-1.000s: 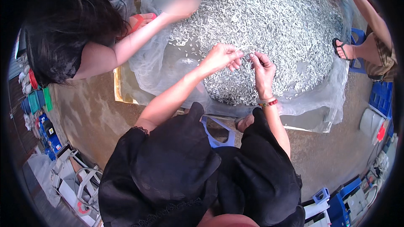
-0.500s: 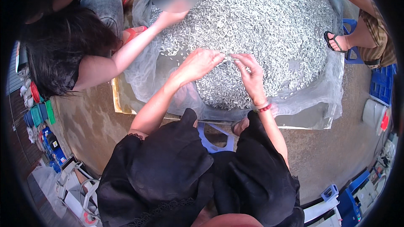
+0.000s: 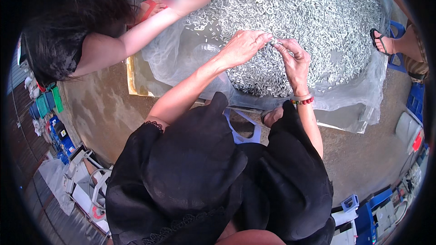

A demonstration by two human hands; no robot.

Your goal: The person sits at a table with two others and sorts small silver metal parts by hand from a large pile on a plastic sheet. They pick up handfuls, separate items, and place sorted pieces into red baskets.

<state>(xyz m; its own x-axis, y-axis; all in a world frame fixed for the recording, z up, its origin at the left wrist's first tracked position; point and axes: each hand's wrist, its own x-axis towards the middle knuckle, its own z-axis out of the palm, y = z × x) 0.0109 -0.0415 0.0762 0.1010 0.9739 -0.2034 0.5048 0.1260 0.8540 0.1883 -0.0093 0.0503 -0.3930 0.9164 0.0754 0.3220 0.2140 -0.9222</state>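
Observation:
My left hand reaches over a wide pile of small, elongated silvery-white pieces, its thumb and fingers pinched together. My right hand, with beaded bracelets at the wrist, is also pinched, its fingertips almost meeting those of the left. Between the two pinches shows a small silvery-white piece, mostly covered by the fingers. Some pieces in the pile hang together in short curled strands; others lie loose. A pale translucent mesh sheet spreads under the pile.
A person works at the left, one arm stretched over the pile. Another person's sandalled foot is at the right. Below the pile's near edge stands a light purple stool. A blue crate and a white container stand at right.
My hands have drawn a little closer together at the fingertips, covering more of the thin pale piece between them. The whole view has shifted slightly. The person at left has moved their hand.

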